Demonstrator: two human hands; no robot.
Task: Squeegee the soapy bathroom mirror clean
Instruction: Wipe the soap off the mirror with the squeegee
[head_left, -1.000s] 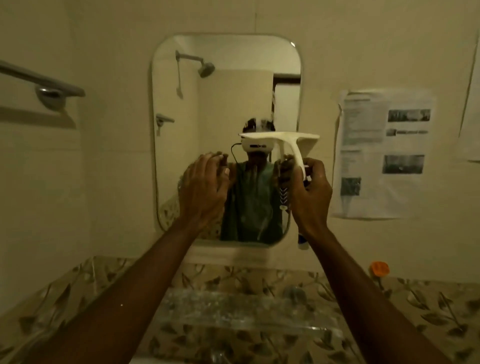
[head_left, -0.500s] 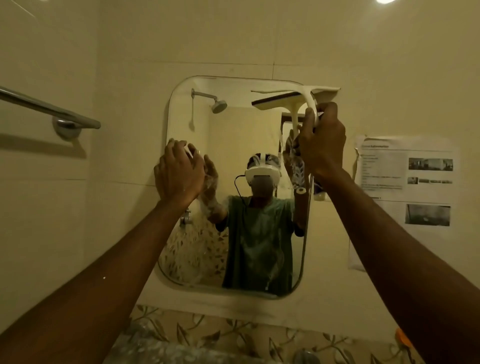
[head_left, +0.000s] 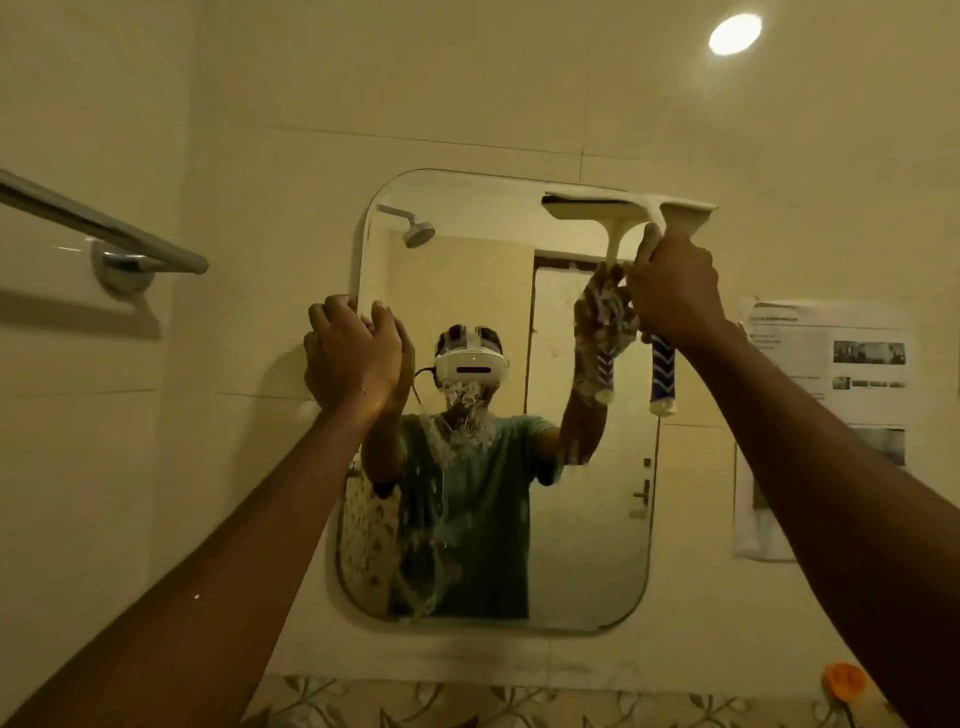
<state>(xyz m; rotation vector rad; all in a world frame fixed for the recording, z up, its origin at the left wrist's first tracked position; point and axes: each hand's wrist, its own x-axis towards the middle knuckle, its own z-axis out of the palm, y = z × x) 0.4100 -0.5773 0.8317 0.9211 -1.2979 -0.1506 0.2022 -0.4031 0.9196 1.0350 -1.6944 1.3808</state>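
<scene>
A rounded rectangular mirror (head_left: 587, 519) hangs on the cream tiled wall, with soap foam smeared down its middle and lower left. My right hand (head_left: 675, 291) is shut on the blue and white handle of a white squeegee (head_left: 631, 205). The squeegee's blade lies across the mirror's top right corner, jutting past the right edge. My left hand (head_left: 350, 353) rests against the mirror's left edge at mid height, fingers curled, holding nothing that I can see.
A chrome towel bar (head_left: 104, 228) sticks out from the wall at the left. Printed paper sheets (head_left: 826, 415) are taped to the wall right of the mirror. A small orange object (head_left: 844, 680) sits low at the right. Leaf-patterned tiles (head_left: 467, 706) run below.
My right hand has lifted the squeegee from mid mirror to the top right corner. My left hand moved to the mirror's left edge. The view has tilted upward.
</scene>
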